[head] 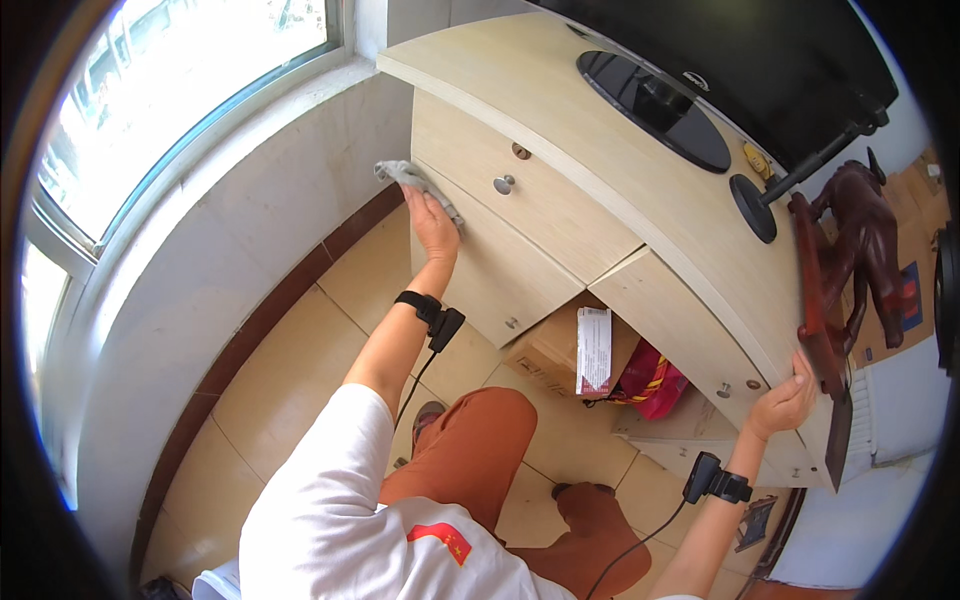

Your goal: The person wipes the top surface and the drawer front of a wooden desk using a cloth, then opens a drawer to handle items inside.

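A grey cloth [424, 187] lies under my left hand [433, 225], pressed to the left edge of the pale wooden desk's front, by the drawer and the cupboard door [502, 262]. Above and to the right of that hand, the drawer front [525, 187] bears a round metal knob [504, 184] and a lock. My right hand [784, 397] rests at the front edge of the desk top [525, 82], near its right end, beside the reddish base of a dark carved animal figure [855, 240]. No cloth shows in that hand; its fingertips curl at the edge.
On the desk stand a black monitor [735, 60] and a round-based black stand [752, 208]. Beneath the desk are a cardboard box [551, 349] and a pink-red bag [660, 382]. A wall [262, 195] with a window is on the left. My knees are close to the box.
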Motion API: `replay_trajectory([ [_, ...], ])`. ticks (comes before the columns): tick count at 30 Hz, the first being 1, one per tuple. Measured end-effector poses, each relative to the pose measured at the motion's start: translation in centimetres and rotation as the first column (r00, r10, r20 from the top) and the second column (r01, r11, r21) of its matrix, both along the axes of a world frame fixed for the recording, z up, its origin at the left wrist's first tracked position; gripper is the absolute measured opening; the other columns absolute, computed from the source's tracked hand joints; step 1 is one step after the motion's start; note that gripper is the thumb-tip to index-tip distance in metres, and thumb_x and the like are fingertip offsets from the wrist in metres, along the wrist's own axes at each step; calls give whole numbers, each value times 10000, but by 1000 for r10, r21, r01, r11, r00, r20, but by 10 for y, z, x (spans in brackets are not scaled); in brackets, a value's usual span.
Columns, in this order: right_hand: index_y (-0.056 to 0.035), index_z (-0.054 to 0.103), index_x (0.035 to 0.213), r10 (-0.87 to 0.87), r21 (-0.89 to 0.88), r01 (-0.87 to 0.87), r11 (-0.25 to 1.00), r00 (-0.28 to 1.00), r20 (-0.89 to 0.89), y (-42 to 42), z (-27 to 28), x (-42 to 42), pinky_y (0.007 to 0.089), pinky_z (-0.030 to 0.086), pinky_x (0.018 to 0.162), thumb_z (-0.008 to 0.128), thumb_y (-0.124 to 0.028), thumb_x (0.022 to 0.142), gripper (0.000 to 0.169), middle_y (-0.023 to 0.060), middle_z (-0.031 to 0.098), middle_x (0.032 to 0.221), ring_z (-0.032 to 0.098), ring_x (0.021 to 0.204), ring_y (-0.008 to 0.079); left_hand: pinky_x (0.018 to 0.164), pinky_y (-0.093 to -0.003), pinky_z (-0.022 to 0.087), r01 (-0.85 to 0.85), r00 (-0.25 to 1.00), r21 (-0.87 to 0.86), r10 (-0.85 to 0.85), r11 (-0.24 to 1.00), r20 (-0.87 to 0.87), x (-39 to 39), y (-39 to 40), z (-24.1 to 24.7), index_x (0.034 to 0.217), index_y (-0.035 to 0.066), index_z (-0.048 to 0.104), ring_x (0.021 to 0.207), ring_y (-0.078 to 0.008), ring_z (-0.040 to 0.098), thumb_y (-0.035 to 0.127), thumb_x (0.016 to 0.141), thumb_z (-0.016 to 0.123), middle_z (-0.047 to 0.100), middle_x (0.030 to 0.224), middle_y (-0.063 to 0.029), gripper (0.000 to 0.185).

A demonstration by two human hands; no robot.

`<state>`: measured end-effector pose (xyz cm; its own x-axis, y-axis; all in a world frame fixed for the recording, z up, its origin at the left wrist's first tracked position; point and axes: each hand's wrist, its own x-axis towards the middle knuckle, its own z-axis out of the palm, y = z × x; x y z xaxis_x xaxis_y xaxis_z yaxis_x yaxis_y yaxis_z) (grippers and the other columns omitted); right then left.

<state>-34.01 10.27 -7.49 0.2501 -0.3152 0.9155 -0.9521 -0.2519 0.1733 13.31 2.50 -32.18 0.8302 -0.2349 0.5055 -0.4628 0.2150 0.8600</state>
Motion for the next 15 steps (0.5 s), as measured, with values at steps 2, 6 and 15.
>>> replay_trajectory([
  [2, 8, 652, 874, 31, -1, -31, 1000, 1000, 6, -2, 0, 0, 371, 454, 761, 294, -131, 931, 388, 99, 660, 925, 611, 855, 281, 1016, -391, 300, -7, 994, 71, 15, 997, -111, 12, 3, -25, 1244, -107, 367, 1212, -411, 367, 123, 925, 345, 392, 1291, -292, 394],
  [6, 13, 651, 871, -19, -6, 19, 1000, 1000, -25, -1, -3, -3, 369, 457, 757, 295, -131, 930, 388, 103, 659, 918, 611, 848, 284, 910, -415, 373, 16, 987, 130, 5, 991, -158, 5, 13, -32, 1163, -77, 437, 1074, -437, 450, 105, 912, 353, 478, 1177, -283, 321],
  [15, -3, 646, 860, -29, -26, 28, 999, 999, -37, -6, 0, -1, 373, 452, 755, 304, -140, 922, 374, 96, 658, 915, 612, 845, 283, 1033, -382, 265, 147, 981, 224, -113, 963, -155, -24, 27, -44, 1233, -120, 358, 1242, -403, 319, 106, 914, 353, 344, 1322, -296, 391],
])
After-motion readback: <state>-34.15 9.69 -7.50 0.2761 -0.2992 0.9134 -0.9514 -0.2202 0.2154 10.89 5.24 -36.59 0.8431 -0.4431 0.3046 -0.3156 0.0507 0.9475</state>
